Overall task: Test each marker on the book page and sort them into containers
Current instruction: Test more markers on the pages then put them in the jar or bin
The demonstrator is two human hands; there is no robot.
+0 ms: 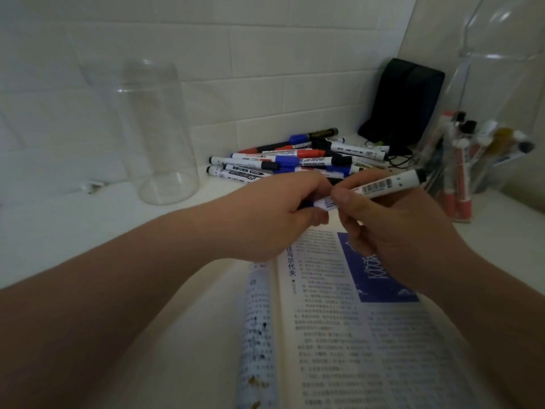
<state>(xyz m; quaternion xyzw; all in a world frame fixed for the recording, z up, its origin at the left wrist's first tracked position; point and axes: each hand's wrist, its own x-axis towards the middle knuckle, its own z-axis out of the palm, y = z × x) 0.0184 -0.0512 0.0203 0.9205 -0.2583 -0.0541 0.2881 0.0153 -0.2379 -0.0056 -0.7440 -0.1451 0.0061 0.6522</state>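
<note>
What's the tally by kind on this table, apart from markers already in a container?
Held marker: 1
Empty clear jar: 1
Clear container with markers: 1
Open book: 1
Black case: 1
Loose marker pile: too overlapped to count
Total: 5, pile excluded

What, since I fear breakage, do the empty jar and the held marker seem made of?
Jar: clear and glossy, glass or hard plastic, can't tell; tiles show through it. Marker: likely smooth white plastic, with a printed barcode and black end.
</note>
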